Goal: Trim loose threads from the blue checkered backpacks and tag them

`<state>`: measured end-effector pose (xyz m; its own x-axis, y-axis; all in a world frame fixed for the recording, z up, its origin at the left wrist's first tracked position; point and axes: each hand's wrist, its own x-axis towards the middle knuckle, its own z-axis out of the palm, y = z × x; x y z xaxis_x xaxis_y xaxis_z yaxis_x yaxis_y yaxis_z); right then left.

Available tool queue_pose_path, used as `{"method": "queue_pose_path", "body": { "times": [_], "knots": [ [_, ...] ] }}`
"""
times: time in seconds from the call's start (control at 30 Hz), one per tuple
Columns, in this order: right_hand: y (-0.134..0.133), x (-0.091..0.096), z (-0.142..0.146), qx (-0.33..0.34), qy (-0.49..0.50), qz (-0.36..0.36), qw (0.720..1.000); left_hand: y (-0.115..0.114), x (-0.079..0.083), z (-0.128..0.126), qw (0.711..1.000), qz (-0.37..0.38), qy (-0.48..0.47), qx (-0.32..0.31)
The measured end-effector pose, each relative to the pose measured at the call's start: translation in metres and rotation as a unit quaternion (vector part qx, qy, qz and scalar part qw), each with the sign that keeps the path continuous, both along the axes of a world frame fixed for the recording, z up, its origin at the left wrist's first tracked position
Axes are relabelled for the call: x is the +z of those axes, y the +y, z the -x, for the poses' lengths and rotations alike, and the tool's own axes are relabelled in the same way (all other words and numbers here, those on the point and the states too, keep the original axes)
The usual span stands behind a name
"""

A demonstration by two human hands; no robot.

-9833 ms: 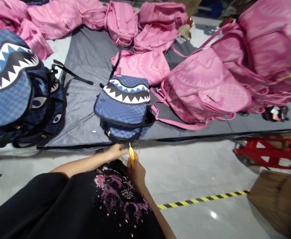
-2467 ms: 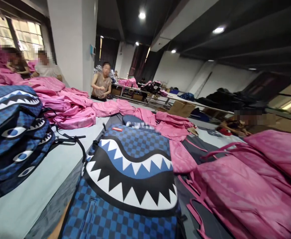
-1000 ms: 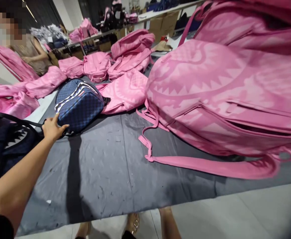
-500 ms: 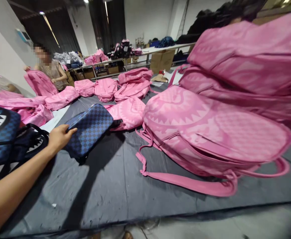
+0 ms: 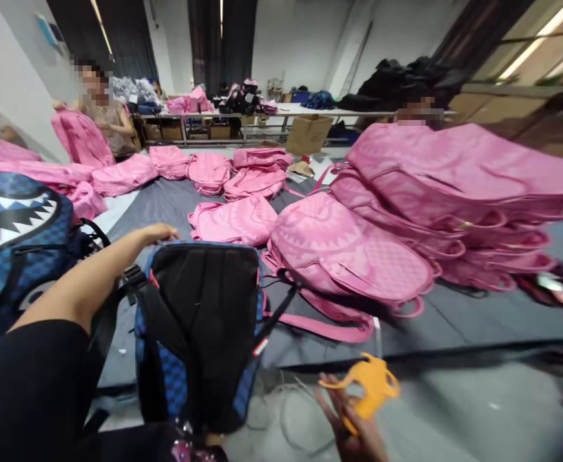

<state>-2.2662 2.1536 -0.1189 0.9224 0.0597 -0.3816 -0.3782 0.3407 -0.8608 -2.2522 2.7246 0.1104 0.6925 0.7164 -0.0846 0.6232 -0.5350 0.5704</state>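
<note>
A blue checkered backpack [image 5: 214, 308] hangs upright in front of me, its black back panel and straps facing me. My left hand [image 5: 158, 232] is closed on the upper left edge of this backpack; the fingertips are partly hidden behind it. Low on the right, my right hand [image 5: 351, 417] grips a yellow gun-shaped plastic tool [image 5: 370, 388], blurred by motion, with a thin pale tip pointing up. Its exact kind is not clear. At the left lies a blue shark-mouth backpack [image 5: 16, 237], beside my left forearm.
Pink backpacks [image 5: 348, 244] lie stacked on the dark-covered table [image 5: 165, 199] at the right, with more along its far side. A co-worker [image 5: 112, 122] handles a pink bag at the back left. Another person is partly hidden behind the stack. Cords [image 5: 285, 410] lie on the floor.
My left hand has brought the blue checkered backpack nearer and upright, its back panel now towards me. My right hand with the yellow tool has come into view. The view has shifted right.
</note>
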Motion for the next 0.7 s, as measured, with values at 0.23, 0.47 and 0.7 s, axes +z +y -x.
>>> {"method": "queue_pose_path", "body": {
  "times": [0.23,0.47,0.7],
  "knots": [
    [0.055,0.049,0.028,0.083,-0.029,0.048,0.995,-0.058,-0.088,0.030,0.999,-0.004,0.011,-0.042],
    [0.142,0.153,-0.028,0.122,-0.313,0.120,0.934,-0.205,-0.230,0.140,0.985,-0.104,0.051,-0.128],
    [0.216,0.193,-0.142,0.421,-0.360,0.302,0.776,-0.225,-0.220,0.180,0.985,0.089,0.071,0.129]
  ]
}}
